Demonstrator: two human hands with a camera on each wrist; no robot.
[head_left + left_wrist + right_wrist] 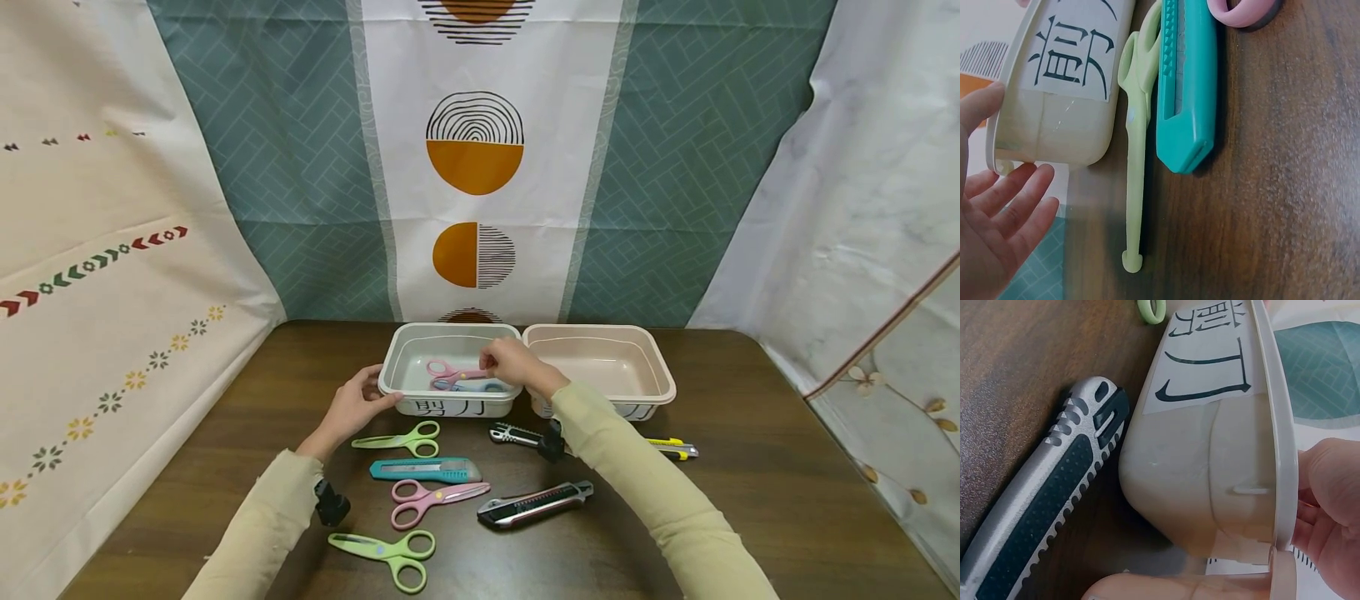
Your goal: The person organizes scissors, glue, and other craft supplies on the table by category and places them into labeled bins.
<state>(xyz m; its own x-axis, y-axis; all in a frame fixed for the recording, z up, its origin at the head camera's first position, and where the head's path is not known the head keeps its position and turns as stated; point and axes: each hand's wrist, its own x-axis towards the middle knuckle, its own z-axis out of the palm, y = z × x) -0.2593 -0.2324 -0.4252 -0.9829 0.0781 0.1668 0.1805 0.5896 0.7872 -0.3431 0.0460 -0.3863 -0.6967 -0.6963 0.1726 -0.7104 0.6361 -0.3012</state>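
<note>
A whitish plastic bin (454,406), its front label reading 剪刀, stands at the back of the table. My left hand (356,407) holds its left end, thumb at the front rim and fingers against the side wall, as the left wrist view shows. Over the bin's right part, my right hand (513,364) pinches a pair of pink scissors (447,375) by the blade end, handles pointing left. Blue-handled scissors (468,386) lie beneath them in the bin. In the right wrist view the right fingers (1329,506) are partly hidden behind the bin's rim.
A beige bin (592,367) adjoins on the right. In front lie green scissors (408,440), a teal box cutter (425,470), pink scissors (435,497), more green scissors (386,550), a black-and-silver cutter (535,504), a grey cutter (1054,481) and a yellow cutter (672,449).
</note>
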